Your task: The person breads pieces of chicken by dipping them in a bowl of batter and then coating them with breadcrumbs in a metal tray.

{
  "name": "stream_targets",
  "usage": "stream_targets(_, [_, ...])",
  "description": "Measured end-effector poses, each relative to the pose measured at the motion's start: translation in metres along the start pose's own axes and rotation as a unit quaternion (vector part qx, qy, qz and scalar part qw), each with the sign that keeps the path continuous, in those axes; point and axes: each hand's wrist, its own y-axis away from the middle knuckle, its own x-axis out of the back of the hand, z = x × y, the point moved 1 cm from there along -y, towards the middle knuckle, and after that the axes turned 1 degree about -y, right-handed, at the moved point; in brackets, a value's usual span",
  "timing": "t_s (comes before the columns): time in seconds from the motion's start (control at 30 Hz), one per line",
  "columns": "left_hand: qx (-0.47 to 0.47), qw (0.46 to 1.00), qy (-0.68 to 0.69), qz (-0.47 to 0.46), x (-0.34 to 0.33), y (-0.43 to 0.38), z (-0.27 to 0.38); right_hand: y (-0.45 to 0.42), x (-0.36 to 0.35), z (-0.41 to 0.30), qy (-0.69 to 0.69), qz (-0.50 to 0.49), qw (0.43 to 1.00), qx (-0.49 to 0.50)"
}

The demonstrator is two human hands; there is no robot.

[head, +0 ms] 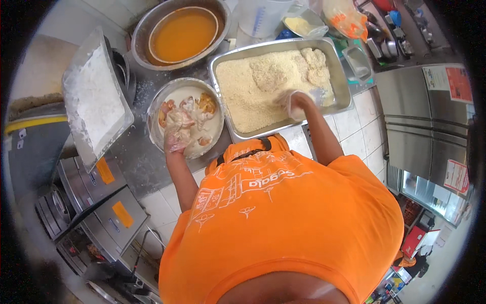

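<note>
My left hand [177, 133], in a thin clear glove, is at the left side of a round bowl [152, 133] of pale batter. Raw meat pieces [205, 104] lie in that batter, some touching my fingers; whether I grip one is unclear. To the right, my right hand [296, 104], also gloved, reaches into a deep steel tray [346, 85] at its near side. Pale yellow crumbs [243, 95] fill much of the tray, and my fingertips are blurred against them. Coated pieces [314, 64] lie at the tray's far right, and a crumb-covered mound [267, 75] sits near its middle.
A clear tub of white powder [95, 98] stands left of the bowl. Behind are a large metal basin [136, 41] holding orange liquid [184, 34], a plastic measuring jug [262, 19] and a small bowl of yellow powder [298, 26]. A small steel container [357, 62] sits at right.
</note>
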Motion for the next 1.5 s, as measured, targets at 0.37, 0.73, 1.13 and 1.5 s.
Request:
stream_targets(0.37, [0.041, 0.998, 0.008, 0.038, 0.003, -0.001, -0.011, -0.072, -0.053, -0.051, -0.654, 0.089, 0.739, 0.136])
stream_targets(0.73, [0.088, 0.995, 0.001, 0.045, -0.019, 0.003, 0.001, -0.064, 0.058, 0.043, -0.052, 0.265, 0.962, 0.029])
stream_targets(1.13, [0.026, 0.999, 0.003, 0.038, -0.005, 0.003, -0.007, -0.062, 0.003, 0.062, -0.514, 0.312, 0.796, 0.065])
stream_targets(1.5, [-0.093, 0.99, -0.085, 0.057, -0.039, 0.007, 0.013, 0.03, 0.098, 0.129, -0.314, 0.525, 0.789, 0.051])
